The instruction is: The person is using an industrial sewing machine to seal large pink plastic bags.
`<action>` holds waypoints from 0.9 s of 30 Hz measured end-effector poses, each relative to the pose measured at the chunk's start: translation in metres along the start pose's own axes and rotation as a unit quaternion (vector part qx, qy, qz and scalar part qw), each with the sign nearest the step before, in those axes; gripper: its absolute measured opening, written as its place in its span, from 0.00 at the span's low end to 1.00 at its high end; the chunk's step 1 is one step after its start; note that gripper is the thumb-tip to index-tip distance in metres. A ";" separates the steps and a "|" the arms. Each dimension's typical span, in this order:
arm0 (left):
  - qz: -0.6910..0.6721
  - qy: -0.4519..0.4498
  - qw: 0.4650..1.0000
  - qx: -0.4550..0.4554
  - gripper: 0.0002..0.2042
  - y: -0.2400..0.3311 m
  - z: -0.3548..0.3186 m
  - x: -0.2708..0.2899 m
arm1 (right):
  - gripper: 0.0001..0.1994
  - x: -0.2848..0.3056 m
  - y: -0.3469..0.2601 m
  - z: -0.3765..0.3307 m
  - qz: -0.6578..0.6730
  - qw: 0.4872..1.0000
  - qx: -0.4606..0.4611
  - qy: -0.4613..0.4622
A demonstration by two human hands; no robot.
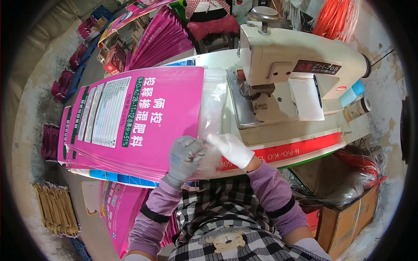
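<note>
A stack of pink printed bags (pixel 174 100) lies flat on the table, with clear plastic liners (pixel 213 95) sticking out at their right ends. My left hand (pixel 185 157), in a grey glove, is closed at the near corner of the top bag, its fingers on the liner's edge. Close beside it, my right hand (pixel 230 150) in a white glove pinches the same clear plastic liner, thumb toward the left hand. The fingertips partly hide the plastic between them. Just beyond the right hand stands a cream industrial sewing machine (pixel 300 56).
A red printed strip (pixel 300 148) runs along the table's near right edge. A wooden box (pixel 348 217) with loose clear plastic sits at lower right. More pink bags (pixel 161 39) fan out at the back left. Bundles (pixel 56 209) line the left wall. Red and white strands (pixel 335 19) hang behind the machine.
</note>
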State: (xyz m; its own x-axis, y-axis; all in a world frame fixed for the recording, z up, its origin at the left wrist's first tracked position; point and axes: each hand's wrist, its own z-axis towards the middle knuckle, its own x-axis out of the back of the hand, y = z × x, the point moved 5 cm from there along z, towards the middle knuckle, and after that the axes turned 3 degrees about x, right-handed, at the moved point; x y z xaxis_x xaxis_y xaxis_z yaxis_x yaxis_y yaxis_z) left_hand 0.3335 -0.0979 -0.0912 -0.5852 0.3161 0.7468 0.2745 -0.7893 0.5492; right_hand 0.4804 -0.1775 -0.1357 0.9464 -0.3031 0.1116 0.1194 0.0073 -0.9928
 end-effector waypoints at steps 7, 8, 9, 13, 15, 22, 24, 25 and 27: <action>-0.121 -0.132 0.981 0.069 0.07 0.010 -0.019 -0.004 | 0.19 -0.025 0.037 -0.012 0.019 0.998 -0.014 -0.054; -0.262 -0.125 0.917 0.275 0.07 -0.009 -0.028 -0.011 | 0.18 -0.029 0.045 -0.014 0.116 0.987 -0.114 -0.010; -0.261 -0.126 0.917 0.274 0.07 -0.013 -0.028 -0.014 | 0.18 -0.039 0.041 -0.012 0.116 0.987 -0.114 -0.008; -0.508 -0.130 0.764 0.376 0.10 -0.054 -0.032 -0.031 | 0.17 -0.061 0.038 -0.008 0.290 0.931 -0.196 0.107; -0.531 -0.005 0.796 0.290 0.06 -0.051 -0.020 -0.014 | 0.17 -0.042 0.031 -0.010 0.191 0.961 -0.114 0.163; -0.536 0.072 0.792 0.284 0.09 -0.042 -0.030 0.021 | 0.18 -0.031 -0.059 -0.012 -0.199 0.942 0.200 0.182; -0.630 0.056 0.730 0.259 0.12 -0.032 -0.020 0.008 | 0.12 -0.059 -0.044 -0.005 -0.128 0.987 0.077 0.064; -0.628 0.057 0.732 0.257 0.12 -0.044 -0.024 -0.002 | 0.11 -0.068 -0.039 -0.002 -0.009 0.998 -0.005 0.067; -0.362 0.102 0.884 0.278 0.13 -0.059 -0.025 -0.008 | 0.09 -0.079 -0.029 0.007 0.032 0.996 0.036 0.079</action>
State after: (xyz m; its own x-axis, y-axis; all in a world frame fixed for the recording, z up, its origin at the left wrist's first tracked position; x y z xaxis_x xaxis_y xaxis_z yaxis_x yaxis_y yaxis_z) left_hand 0.3032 -0.0669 -0.1393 -0.8711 0.4856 0.0728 0.0721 -0.0201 0.9972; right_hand 0.4042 -0.1473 -0.1154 0.8944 -0.4460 0.0333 0.0864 0.0993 -0.9913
